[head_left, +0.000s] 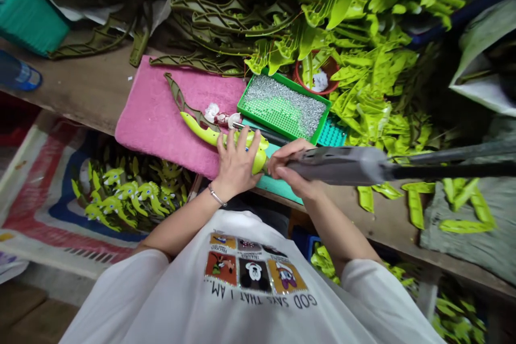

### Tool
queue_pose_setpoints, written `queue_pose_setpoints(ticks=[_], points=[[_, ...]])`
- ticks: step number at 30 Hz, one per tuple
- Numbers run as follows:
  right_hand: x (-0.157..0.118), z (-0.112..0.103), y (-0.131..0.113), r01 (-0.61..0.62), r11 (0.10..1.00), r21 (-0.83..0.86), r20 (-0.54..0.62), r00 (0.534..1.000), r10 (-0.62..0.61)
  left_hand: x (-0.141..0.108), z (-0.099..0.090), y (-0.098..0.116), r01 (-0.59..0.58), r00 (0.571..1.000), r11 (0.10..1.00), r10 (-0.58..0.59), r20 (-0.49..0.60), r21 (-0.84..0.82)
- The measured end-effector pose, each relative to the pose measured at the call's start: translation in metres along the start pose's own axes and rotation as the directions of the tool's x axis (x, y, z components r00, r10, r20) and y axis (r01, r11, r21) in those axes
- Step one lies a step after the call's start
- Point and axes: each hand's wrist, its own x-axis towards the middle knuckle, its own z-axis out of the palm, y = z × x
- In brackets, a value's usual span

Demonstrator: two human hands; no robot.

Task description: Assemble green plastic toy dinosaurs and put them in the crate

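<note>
My left hand (237,164) rests on a yellow-green curved plastic part (199,129), fingers spread over it and thumb near its right end, holding it down on the work surface. A dark olive curved piece (181,99) with open ribs runs along the part's upper left. My right hand (294,166) is wrapped round the front of a grey power screwdriver (342,165), which lies nearly level. Its front end points at the right end of the part; the exact tip is hidden by my fingers. A second, hand screwdriver with a black handle (268,133) lies just beyond my left hand.
A pink cloth pad (157,107) lies to the left. Beyond my hands are a green tray (282,131) of small silvery screws and a red bowl (330,88). Heaps of yellow-green parts (371,91) and olive parts (234,16) fill the back. A crate (52,183) with assembled pieces stands lower left.
</note>
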Motion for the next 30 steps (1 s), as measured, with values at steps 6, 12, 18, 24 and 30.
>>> queue_pose_setpoints(ticks=[6, 12, 18, 24, 30], points=[[0.060, -0.035, 0.000, 0.346, 0.929, -0.129, -0.414, 0.832, -0.368, -0.003, -0.013, -0.044, -0.035, 0.999, 0.999, 0.036, -0.028, 0.009], [0.099, -0.066, 0.050, 0.251, 0.942, -0.223, -0.570, 0.751, -0.335, -0.005, -0.011, -0.047, -0.066, 0.998, 0.996, 0.066, -0.008, 0.059], [0.107, -0.066, 0.061, 0.161, 0.939, -0.303, -0.594, 0.739, -0.318, -0.017, -0.008, -0.013, -0.056, 0.998, 0.996, 0.057, -0.015, 0.063], [0.112, -0.067, 0.065, 0.152, 0.941, -0.301, -0.598, 0.739, -0.310, -0.016, 0.006, 0.014, -0.108, 0.994, 0.993, 0.107, 0.031, 0.052], [0.114, -0.065, 0.064, 0.181, 0.947, -0.267, -0.554, 0.775, -0.304, -0.010, 0.022, 0.022, -0.112, 0.990, 0.988, 0.101, 0.102, 0.102]])
